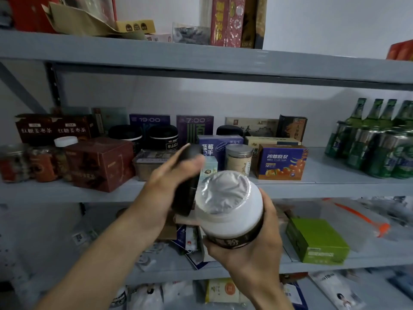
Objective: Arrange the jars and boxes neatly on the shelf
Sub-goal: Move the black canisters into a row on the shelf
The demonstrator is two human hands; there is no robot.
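Note:
My right hand (250, 247) grips a white jar (230, 204) with a foil-sealed mouth and a dark label, held in front of the middle grey shelf (335, 186). My left hand (165, 189) holds a black lid (186, 193) beside the jar, fingers stretched along it and thumb over its top. On the shelf behind stand two black-lidded jars (145, 137), a clear jar with a grey lid (238, 158), a dark red box (100, 163), a blue-orange box (281, 161) and purple boxes (194, 126).
Green bottles and cans (375, 142) fill the shelf's right end. Small jars (33, 162) stand at its left end. The lower shelf holds a green box (317, 242), packets and a plastic-wrapped orange tool (366, 220). Red boxes and cardboard (228, 21) sit on the top shelf.

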